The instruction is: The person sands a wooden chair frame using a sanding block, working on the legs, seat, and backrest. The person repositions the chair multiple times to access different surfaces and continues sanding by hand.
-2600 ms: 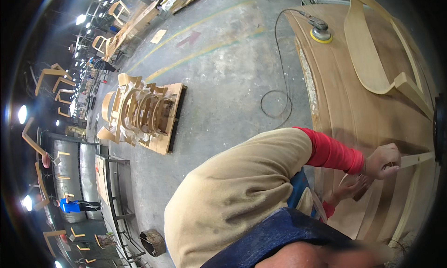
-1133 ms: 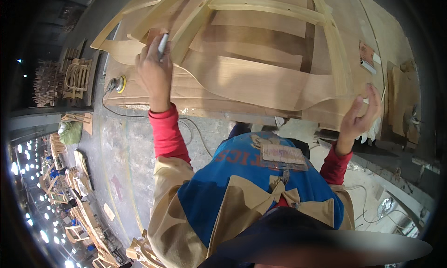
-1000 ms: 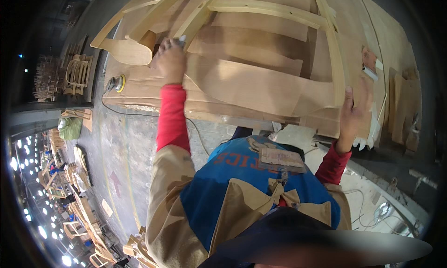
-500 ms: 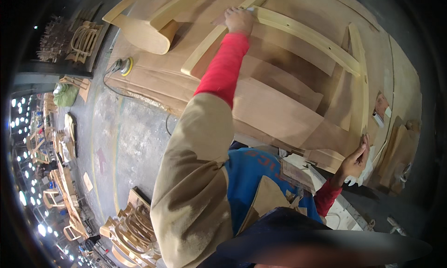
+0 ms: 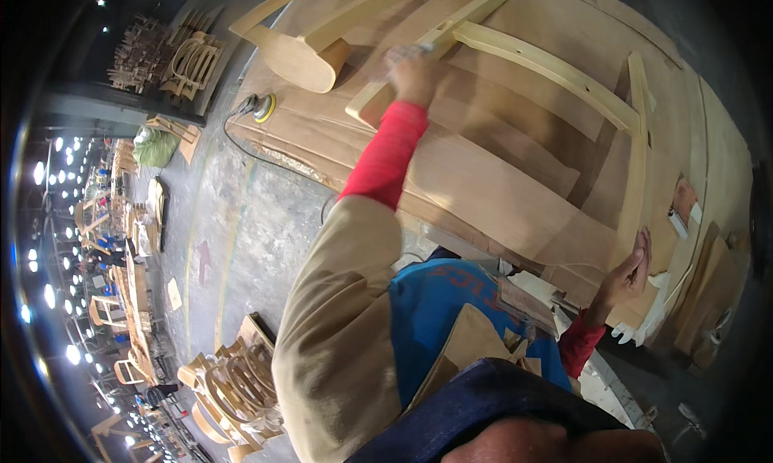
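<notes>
Two hands (image 5: 412, 72) (image 5: 628, 274), two red sleeves (image 5: 388, 153) (image 5: 581, 344), one bench (image 5: 314, 125). On it: two wooden frames (image 5: 555, 71) (image 5: 294, 60), one sander (image 5: 255, 106). Floor (image 5: 258, 229): one green sack (image 5: 155, 147).

Looks down from head height through one wide fisheye, near the surface (image 5: 310, 133), floor (image 5: 266, 209) farther off.

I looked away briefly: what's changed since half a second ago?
The left hand moved back along the wooden leg, from its joint with the crossbar toward its near end. The camera's view shifted slightly. The right hand stayed beside the other leg; the sander stayed put.
</notes>
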`<state>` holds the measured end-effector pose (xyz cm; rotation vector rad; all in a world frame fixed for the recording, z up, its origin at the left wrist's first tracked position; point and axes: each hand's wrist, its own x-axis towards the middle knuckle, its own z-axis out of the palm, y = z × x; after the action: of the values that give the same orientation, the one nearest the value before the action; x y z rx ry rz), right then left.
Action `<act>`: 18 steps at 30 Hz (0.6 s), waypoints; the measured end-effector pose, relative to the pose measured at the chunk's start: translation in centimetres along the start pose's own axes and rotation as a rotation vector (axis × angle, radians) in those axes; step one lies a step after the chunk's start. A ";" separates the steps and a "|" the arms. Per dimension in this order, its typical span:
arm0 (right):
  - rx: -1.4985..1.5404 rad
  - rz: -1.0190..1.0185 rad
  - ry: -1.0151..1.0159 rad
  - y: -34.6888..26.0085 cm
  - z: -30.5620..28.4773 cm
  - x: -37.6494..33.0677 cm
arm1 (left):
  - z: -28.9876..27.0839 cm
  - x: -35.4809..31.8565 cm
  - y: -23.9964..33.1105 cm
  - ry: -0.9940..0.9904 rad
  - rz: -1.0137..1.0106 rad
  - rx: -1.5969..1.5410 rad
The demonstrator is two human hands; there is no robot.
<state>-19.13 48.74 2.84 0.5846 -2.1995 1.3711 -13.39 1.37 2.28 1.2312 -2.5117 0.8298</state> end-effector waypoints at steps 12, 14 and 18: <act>-0.009 -0.078 0.038 1.6 0.1 -0.3 | -3.2 -9.4 -9.5 0.203 0.096 -0.070; -0.018 -0.094 0.029 1.8 0.1 -0.2 | -3.3 -6.1 -6.2 0.004 0.095 -0.110; -0.041 -0.104 0.008 1.5 -0.1 -0.2 | -2.1 -2.3 -2.4 0.196 -0.057 -0.027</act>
<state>-19.80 49.43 1.68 0.6683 -2.1540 1.2705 -10.19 2.95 3.93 1.1469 -2.3148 0.8563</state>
